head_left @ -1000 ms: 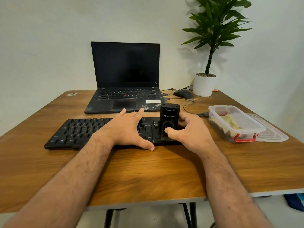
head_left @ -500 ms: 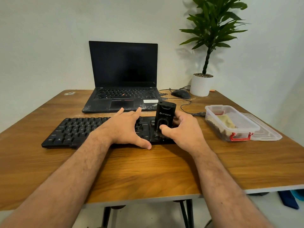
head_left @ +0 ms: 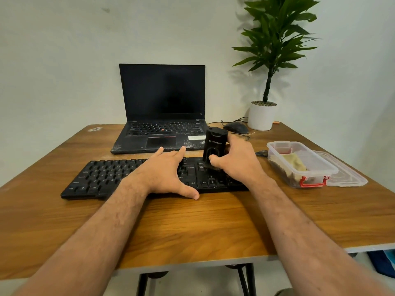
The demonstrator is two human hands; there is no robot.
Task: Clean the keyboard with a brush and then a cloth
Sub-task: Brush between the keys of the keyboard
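Two hands work the keyboard. Right hand grasps the upright black brush, its lower end on the keys right of centre. Left hand lies flat, fingers extended, steadying the keyboard mid-span. Brushing appears underway; the wiping stage remains, the cloth unused in the open container at right.
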